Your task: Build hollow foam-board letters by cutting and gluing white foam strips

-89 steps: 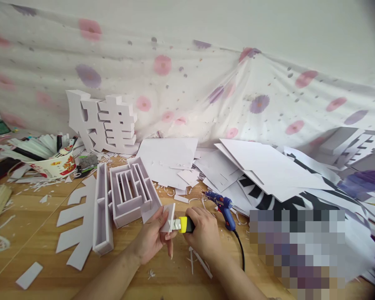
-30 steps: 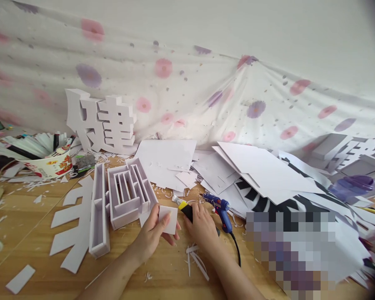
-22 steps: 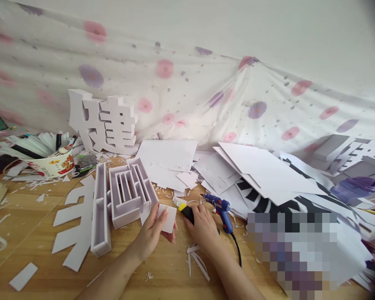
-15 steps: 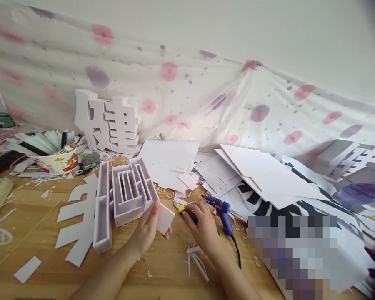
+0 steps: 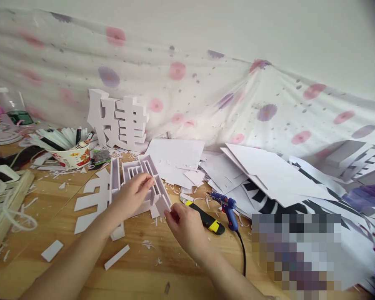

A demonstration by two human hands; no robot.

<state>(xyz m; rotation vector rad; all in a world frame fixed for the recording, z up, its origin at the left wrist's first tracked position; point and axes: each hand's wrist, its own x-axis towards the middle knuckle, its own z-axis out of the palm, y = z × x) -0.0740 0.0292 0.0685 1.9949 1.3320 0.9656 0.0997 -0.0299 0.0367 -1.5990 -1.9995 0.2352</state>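
White foam-like board forms the open-topped, many-walled hollow box (image 5: 161,188) in the middle of the pale wooden counter (image 5: 137,277), with both hands at it. The left hand (image 5: 138,189) hovers over or touches its inner walls, fingers bent and drawn close together; whether they grip anything cannot be told. The right hand (image 5: 185,221) is narrow, its curled fingertips at the box's 4 o'clock end; whether they pinch the panel or only touch it is unclear.

Reading the clock around the box, a long, narrow white box with open top (image 5: 115,171) stands just beside it at 9 o'clock, partly behind the left forearm. Near 8 o'clock lies a flat white comb-shaped cutout (image 5: 103,186), and farther out a small white rectangular offcut (image 5: 52,250). Between 6 and 7 o'clock is a slim white strip (image 5: 117,257).

At 4 o'clock a black-and-yellow utility knife (image 5: 206,217) lies flat, just beside the right hand. Past it, toward 3 o'clock, is a blue glue gun (image 5: 227,205) with a black cord. A thick white character-shaped block (image 5: 129,121) stands upright near 11 o'clock.
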